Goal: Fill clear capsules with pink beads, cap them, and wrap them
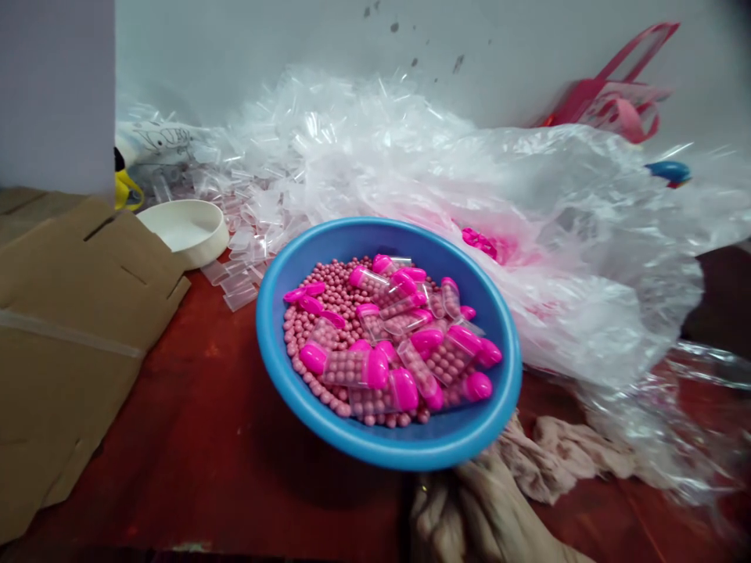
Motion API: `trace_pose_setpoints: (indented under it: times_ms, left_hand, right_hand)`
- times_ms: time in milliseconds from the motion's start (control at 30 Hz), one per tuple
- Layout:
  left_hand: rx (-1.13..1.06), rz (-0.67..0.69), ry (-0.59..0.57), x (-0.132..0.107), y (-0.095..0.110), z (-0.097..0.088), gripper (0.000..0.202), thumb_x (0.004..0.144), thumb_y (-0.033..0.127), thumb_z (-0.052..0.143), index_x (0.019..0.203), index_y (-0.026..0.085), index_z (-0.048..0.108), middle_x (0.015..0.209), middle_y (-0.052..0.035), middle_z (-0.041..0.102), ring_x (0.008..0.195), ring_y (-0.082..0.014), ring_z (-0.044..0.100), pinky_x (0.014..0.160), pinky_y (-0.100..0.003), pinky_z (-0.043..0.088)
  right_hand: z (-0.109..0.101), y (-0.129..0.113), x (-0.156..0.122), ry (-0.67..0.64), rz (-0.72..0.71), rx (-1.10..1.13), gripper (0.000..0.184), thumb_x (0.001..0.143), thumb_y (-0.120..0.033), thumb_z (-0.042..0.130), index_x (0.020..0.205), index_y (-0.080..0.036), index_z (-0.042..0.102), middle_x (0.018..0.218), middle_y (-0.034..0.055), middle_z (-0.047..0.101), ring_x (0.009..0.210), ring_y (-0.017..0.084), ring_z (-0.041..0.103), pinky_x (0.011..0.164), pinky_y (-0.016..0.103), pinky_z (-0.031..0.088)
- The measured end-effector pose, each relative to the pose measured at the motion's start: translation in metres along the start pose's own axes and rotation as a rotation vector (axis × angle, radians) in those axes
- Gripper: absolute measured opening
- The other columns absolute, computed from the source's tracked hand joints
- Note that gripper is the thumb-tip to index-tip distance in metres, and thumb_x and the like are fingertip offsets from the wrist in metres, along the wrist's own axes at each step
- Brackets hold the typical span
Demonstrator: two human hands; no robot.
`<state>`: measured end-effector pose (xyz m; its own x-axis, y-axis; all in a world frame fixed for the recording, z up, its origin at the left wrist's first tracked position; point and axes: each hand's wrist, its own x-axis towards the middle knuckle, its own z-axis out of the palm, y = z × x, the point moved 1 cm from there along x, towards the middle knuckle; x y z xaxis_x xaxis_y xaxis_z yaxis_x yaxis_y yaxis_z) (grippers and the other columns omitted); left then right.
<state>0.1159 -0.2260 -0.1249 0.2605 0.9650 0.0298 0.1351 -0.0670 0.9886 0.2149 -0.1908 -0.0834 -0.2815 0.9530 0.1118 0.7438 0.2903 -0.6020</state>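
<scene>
A blue bowl (387, 461) sits over the red table, holding small dusty-pink beads (334, 285) and several clear capsule-shaped containers (349, 367) with bright pink caps, many filled with the beads. Below its near rim is my right hand (463, 508), its fingers curled and partly hidden by the bowl. What the fingers grip, if anything, I cannot make out. Just beside this hand lies a crumpled beige cloth (563, 453). My left hand is out of the picture.
Cardboard (76, 328) covers the left side. Behind it are a white round lid (188, 231) and a heap of clear empty containers (282, 172). Clear plastic bags (587, 234), one with pink caps (486, 244), spread to the right. A pink bag (616, 102) is by the wall.
</scene>
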Motion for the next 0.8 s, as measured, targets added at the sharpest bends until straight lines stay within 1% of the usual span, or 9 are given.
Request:
trace_pose_setpoints:
  times_ms: [67, 133, 267, 367, 467, 533, 633, 733, 800]
  left_hand:
    - [0.010, 0.019, 0.062, -0.003, -0.008, 0.006, 0.024, 0.090, 0.033, 0.054, 0.113, 0.026, 0.060, 0.122, -0.0083, 0.059, 0.101, -0.0216, 0.059, 0.083, -0.040, 0.053]
    - [0.020, 0.040, 0.132, -0.004, -0.016, 0.012, 0.024, 0.090, 0.035, 0.054, 0.110, 0.023, 0.061, 0.117, -0.0080, 0.061, 0.101, -0.0221, 0.060, 0.085, -0.042, 0.052]
    - [0.032, 0.040, 0.252, 0.001, -0.015, 0.013, 0.022, 0.086, 0.033, 0.054, 0.090, 0.017, 0.069, 0.091, -0.0103, 0.071, 0.088, -0.0260, 0.064, 0.085, -0.046, 0.049]
    - [0.040, -0.061, 0.287, 0.005, 0.005, 0.004, 0.005, 0.072, 0.017, 0.064, 0.069, 0.017, 0.068, 0.067, -0.0040, 0.065, 0.067, -0.0208, 0.060, 0.063, -0.030, 0.050]
    - [0.033, -0.143, 0.273, 0.008, 0.032, -0.008, 0.008, 0.065, 0.009, 0.068, 0.063, 0.016, 0.065, 0.056, 0.0044, 0.050, 0.052, -0.0112, 0.047, 0.048, -0.020, 0.037]
    - [0.003, -0.180, 0.264, 0.010, 0.049, -0.014, 0.007, 0.064, 0.012, 0.070, 0.061, 0.015, 0.064, 0.055, 0.0060, 0.041, 0.052, -0.0091, 0.040, 0.047, -0.019, 0.032]
    - [-0.082, -0.256, 0.235, 0.010, 0.067, -0.017, 0.010, 0.065, 0.019, 0.070, 0.059, 0.014, 0.063, 0.057, 0.0058, 0.036, 0.054, -0.0090, 0.035, 0.049, -0.020, 0.028]
    - [-0.116, -0.303, 0.241, 0.010, 0.080, -0.018, 0.011, 0.061, 0.021, 0.070, 0.057, 0.014, 0.063, 0.055, 0.0060, 0.034, 0.053, -0.0086, 0.031, 0.048, -0.021, 0.024]
    - [-0.141, -0.328, 0.251, 0.010, 0.086, -0.018, 0.011, 0.059, 0.023, 0.072, 0.058, 0.014, 0.065, 0.054, 0.0065, 0.032, 0.051, -0.0078, 0.028, 0.047, -0.021, 0.022]
  right_hand:
    - [-0.001, -0.002, 0.001, -0.059, 0.069, 0.105, 0.037, 0.087, -0.022, 0.030, 0.100, -0.018, 0.064, 0.101, 0.0129, 0.068, 0.097, 0.025, 0.063, 0.087, 0.041, 0.052]
    - [-0.002, -0.002, 0.003, -0.135, 0.182, 0.215, 0.032, 0.076, -0.022, 0.036, 0.088, -0.017, 0.065, 0.097, 0.0142, 0.068, 0.094, 0.027, 0.063, 0.089, 0.043, 0.049]
    - [-0.006, 0.005, 0.008, -0.175, 0.401, 0.367, 0.019, 0.067, -0.025, 0.040, 0.067, -0.018, 0.058, 0.076, 0.0132, 0.065, 0.078, 0.027, 0.060, 0.079, 0.044, 0.048]
    - [-0.007, 0.014, 0.009, -0.229, 0.549, 0.599, 0.020, 0.067, -0.029, 0.038, 0.065, -0.019, 0.056, 0.066, 0.0084, 0.061, 0.067, 0.021, 0.059, 0.067, 0.035, 0.050]
    - [-0.009, 0.018, 0.005, -0.337, 0.679, 0.863, 0.031, 0.065, -0.037, 0.038, 0.076, -0.017, 0.059, 0.061, 0.0059, 0.060, 0.050, 0.016, 0.056, 0.044, 0.027, 0.046]
    - [-0.012, 0.016, 0.002, -0.388, 0.714, 1.012, 0.038, 0.064, -0.043, 0.040, 0.081, -0.015, 0.059, 0.060, 0.0051, 0.060, 0.042, 0.012, 0.050, 0.034, 0.021, 0.038]
    - [-0.021, 0.009, -0.002, -0.427, 0.689, 1.174, 0.041, 0.069, -0.050, 0.047, 0.082, -0.013, 0.060, 0.064, 0.0048, 0.060, 0.044, 0.009, 0.050, 0.035, 0.016, 0.038]
    - [-0.031, 0.005, -0.004, -0.494, 0.657, 1.254, 0.049, 0.076, -0.060, 0.050, 0.076, -0.012, 0.061, 0.060, 0.0027, 0.057, 0.044, 0.007, 0.051, 0.036, 0.014, 0.037]
    - [-0.033, 0.006, -0.005, -0.568, 0.646, 1.267, 0.060, 0.079, -0.068, 0.045, 0.073, -0.011, 0.062, 0.054, 0.0017, 0.054, 0.040, 0.007, 0.050, 0.034, 0.013, 0.036]
